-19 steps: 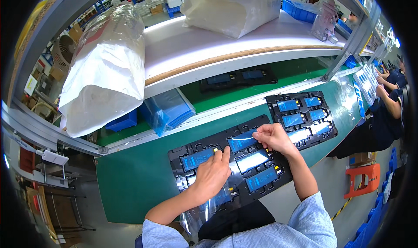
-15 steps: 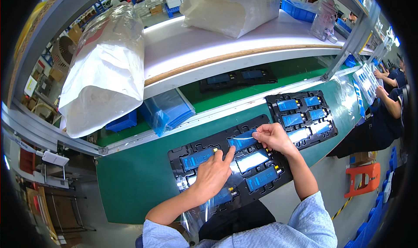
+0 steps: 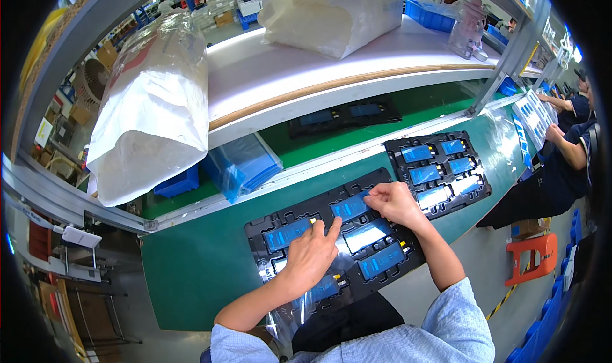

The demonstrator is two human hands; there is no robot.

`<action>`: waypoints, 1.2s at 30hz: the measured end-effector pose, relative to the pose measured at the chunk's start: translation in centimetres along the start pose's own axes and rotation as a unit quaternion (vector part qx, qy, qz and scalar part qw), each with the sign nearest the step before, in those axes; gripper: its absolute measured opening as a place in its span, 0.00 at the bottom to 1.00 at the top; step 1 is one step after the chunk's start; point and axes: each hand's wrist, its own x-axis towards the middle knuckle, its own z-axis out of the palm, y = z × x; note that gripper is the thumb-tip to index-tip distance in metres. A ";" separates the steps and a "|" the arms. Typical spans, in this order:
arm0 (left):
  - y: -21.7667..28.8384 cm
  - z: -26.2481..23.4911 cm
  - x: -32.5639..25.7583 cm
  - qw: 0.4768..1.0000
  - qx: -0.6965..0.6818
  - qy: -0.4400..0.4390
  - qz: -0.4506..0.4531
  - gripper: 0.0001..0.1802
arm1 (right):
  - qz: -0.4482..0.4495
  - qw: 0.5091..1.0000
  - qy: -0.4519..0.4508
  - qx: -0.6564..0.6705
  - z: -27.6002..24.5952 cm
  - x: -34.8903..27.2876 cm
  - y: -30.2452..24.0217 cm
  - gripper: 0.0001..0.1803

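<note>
A black moulded tray (image 3: 357,289) lies on the bench in front of me, with several flat blue packs that look like batteries with yellow tabs. My left hand (image 3: 309,261) rests over the tray's middle, open. Its outstretched index fingertip touches the near left corner of the upper pack (image 3: 349,207). At that pack's right end is my right hand (image 3: 396,205), thumb and fingers pinched together; what is between them is too small to make out. Other blue packs, one left (image 3: 287,236) and one lower right (image 3: 381,261), sit in their pockets. Clear film (image 3: 280,321) hangs at the tray's near left edge.
A second black tray (image 3: 440,166) of blue packs stands right of mine. Behind are blue plastic sleeves (image 3: 252,166) and a shelf (image 3: 306,82) with large bags. Further right, a co-worker's hands hold a white sheet (image 3: 532,117). An orange stool (image 3: 532,259) stands on the floor.
My right hand has shifted slightly left and down, closer to the upper pack's right end. The shiny strip by its fingers no longer shows. My left hand has barely moved.
</note>
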 end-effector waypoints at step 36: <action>-18.7 -4.7 -23.0 0.584 -0.553 0.481 -0.348 0.14 | -0.008 0.990 0.106 0.093 -4.4 -4.6 7.8 0.20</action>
